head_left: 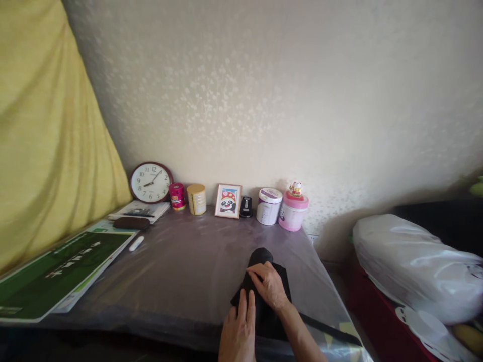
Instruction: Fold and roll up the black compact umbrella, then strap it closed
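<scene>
A black cloth item [261, 256] lies near the front of the table, its top end rounded. From its lower right a black strap [330, 330] runs toward the table's right corner. My left hand [240, 322] rests on its lower left part with the fingers stretched out. Just above and to the right, my right hand [267, 284] has its fingers bent and drawn together on the cloth, pointing left. Both hands and the right forearm cover much of the item, so its full shape is hidden.
Along the wall stand a round clock [151, 182], a pink tin [177, 196], a yellow canister [196, 199], a panda picture frame [228, 201], a white tub [269, 206] and a pink-lidded tub [292, 213]. A green board [71, 266] lies left; a white plastic bag [411, 261] sits right.
</scene>
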The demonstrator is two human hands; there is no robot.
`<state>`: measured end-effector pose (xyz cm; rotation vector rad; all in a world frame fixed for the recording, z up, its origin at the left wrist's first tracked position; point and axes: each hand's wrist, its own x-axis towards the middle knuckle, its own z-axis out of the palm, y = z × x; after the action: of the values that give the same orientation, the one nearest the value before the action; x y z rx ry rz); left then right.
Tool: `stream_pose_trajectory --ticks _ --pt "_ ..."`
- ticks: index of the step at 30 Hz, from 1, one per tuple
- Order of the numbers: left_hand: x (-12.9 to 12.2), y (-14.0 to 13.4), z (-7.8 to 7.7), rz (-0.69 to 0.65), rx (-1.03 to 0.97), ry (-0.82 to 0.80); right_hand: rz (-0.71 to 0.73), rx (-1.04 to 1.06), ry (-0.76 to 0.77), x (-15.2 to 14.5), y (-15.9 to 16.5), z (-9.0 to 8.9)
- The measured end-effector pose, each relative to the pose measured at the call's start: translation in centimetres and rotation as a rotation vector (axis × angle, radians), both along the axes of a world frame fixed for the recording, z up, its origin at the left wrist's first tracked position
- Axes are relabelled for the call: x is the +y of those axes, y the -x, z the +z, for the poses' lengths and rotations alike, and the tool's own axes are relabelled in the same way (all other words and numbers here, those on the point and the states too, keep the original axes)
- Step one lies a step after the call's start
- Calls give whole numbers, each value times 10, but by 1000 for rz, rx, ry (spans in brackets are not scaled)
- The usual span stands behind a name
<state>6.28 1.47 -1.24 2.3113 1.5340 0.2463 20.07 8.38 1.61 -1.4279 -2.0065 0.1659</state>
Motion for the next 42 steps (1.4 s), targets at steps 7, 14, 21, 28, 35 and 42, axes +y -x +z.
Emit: stream_pose_trajectory --ticks 7,14,21,28,35,42 --pt "0 -2 34 24 48 105 -198 23 -76 32 -26 -11" --pt "1 1 44 28 -64 145 -359 393 -17 19 -53 -22" --pt "9 4 61 20 -230 189 -476 524 116 -9 -85 -18" --pt "5 7 53 88 -329 307 -604 442 209 -31 -103 -32" --pt "-10 2 26 94 -234 172 -567 543 439 -44 -96 -37" --pt "-21 -5 36 108 -66 150 -569 348 326 -41 -86 -29"
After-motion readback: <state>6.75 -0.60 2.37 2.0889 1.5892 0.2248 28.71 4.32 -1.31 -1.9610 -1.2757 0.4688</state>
